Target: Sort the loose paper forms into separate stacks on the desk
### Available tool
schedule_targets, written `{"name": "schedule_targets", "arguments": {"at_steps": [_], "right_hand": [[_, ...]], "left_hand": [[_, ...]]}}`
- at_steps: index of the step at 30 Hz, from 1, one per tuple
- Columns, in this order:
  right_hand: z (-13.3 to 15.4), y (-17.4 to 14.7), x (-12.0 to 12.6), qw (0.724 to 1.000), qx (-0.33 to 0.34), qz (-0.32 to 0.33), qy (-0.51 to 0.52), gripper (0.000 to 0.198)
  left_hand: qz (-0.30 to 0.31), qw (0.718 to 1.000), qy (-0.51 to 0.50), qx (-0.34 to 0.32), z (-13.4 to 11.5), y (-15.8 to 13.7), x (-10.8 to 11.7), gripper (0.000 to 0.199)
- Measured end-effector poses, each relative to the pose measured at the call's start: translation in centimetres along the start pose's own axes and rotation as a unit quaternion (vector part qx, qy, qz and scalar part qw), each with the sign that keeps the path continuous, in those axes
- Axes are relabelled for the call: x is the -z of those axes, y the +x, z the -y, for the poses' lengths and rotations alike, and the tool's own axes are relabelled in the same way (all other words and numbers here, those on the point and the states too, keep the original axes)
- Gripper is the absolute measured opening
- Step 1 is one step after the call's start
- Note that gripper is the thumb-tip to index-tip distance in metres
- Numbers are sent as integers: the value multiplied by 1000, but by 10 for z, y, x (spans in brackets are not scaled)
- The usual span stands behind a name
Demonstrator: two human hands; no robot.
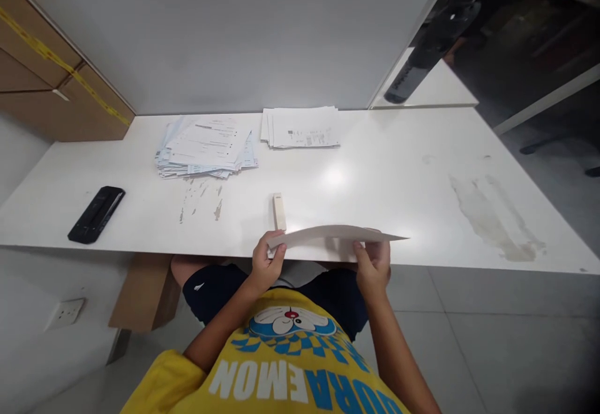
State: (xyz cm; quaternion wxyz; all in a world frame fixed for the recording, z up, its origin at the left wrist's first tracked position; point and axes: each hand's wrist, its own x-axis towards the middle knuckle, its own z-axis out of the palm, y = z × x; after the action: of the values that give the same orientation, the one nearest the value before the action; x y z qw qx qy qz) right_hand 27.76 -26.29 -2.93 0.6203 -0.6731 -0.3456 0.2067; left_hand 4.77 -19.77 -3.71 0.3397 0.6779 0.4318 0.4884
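A white piece of paper [328,234] is held between both hands over the table's front edge, bowed upward in the middle and seen nearly edge-on. Whether it is a single sheet or an envelope I cannot tell. My left hand [267,262] pinches its left end, thumb on the near side. Further right, my right hand [374,268] grips it with the thumb in front and the fingers behind, partly hidden. Just beyond my left hand, a small off-white oblong block [279,209] lies on the white table [398,182].
A messy pile of printed papers [206,145] lies at the back left. Beside it is a neater stack of white printed papers [304,129], against the grey panel [253,39]. A black phone-like device [97,214] is at the left, cardboard boxes [60,89] behind.
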Motion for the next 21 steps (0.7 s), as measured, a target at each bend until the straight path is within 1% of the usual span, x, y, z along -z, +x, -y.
{"name": "schedule_targets", "arguments": {"at_steps": [1,2,3,4,6,7,8,10,11,13,16,19,21], "right_hand": [[6,0,6,1000,-4,12,-15,35],[15,-1,13,999,-8,39,-35,33],[24,-1,19,995,-15,83,-60,31],[34,-1,25,985,-29,147,-89,28],[48,-1,32,948,-71,273,-147,23],[50,-2,32,931,-90,313,-168,22],[49,-3,32,919,-107,334,-180,22],[39,-6,31,915,-142,336,-175,24],[32,-6,32,918,-163,323,-161,24],[20,-4,37,927,-206,285,-131,24],[18,7,50,932,-248,235,-122,27],[31,19,57,927,-274,221,-129,28],[37,23,57,928,-278,214,-122,28]], "left_hand": [[-13,1000,12,4,-7,-3,5,36],[-31,999,21,4,-14,-5,11,38],[-47,999,24,1,-20,-7,19,39],[-57,998,24,3,-26,-7,27,41],[-56,997,26,35,-32,-7,43,43],[-44,996,38,63,-32,-6,49,43],[-32,994,59,90,-31,-6,54,42],[-12,985,122,121,-26,-5,61,38],[0,980,158,122,-23,-5,63,36],[28,970,219,104,-20,-4,62,33],[60,960,267,52,-19,3,54,30],[71,958,279,-16,-21,15,42,34],[108,953,276,-69,-21,26,36,39]]}}
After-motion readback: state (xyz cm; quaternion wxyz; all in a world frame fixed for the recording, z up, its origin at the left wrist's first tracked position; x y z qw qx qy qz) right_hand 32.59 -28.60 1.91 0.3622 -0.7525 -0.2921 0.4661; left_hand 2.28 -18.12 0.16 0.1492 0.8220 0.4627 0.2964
